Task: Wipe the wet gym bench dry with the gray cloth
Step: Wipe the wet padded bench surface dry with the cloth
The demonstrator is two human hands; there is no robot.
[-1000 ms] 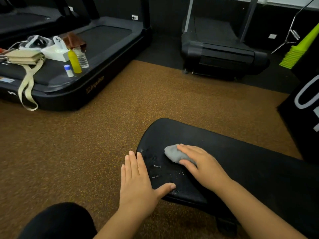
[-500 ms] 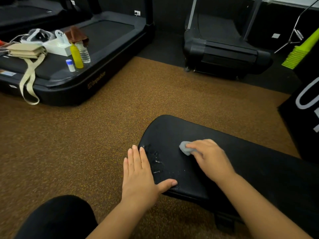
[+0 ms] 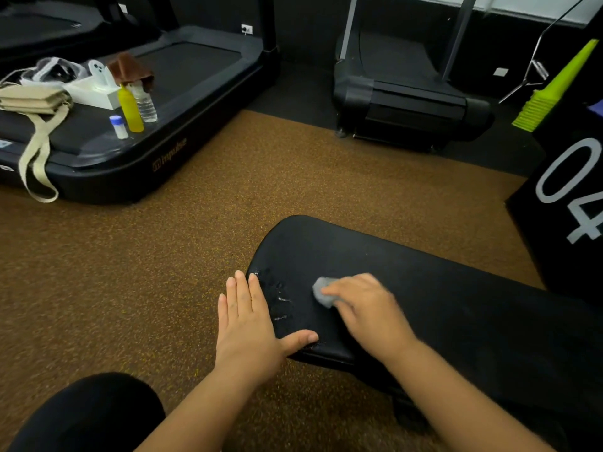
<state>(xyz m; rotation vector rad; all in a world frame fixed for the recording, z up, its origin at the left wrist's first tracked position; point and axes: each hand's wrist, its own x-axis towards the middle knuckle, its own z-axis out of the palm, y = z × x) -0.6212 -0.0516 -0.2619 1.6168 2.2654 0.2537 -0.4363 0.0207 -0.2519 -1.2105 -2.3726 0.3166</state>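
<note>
The black padded gym bench point(image 3: 440, 288) runs from the centre to the lower right. Water drops glisten near its left end point(image 3: 280, 300). My right hand point(image 3: 365, 308) presses a small bunched gray cloth point(image 3: 321, 290) onto the pad, and only the cloth's left part shows past my fingers. My left hand point(image 3: 251, 324) lies flat with fingers together on the bench's left edge, thumb spread along the front rim, holding nothing.
A black treadmill point(image 3: 182, 102) at the upper left carries a beige bag point(image 3: 32, 99), a yellow bottle point(image 3: 130, 107), a clear water bottle point(image 3: 145, 104) and a small white vial point(image 3: 118, 126). A second treadmill point(image 3: 408, 93) stands behind. A black block marked 04 point(image 3: 567, 197) sits right. Brown speckled floor surrounds the bench.
My right hand slid the cloth away from the wet left end toward the bench's middle, then slightly back and nearer. The left hand stayed planted on the edge.
</note>
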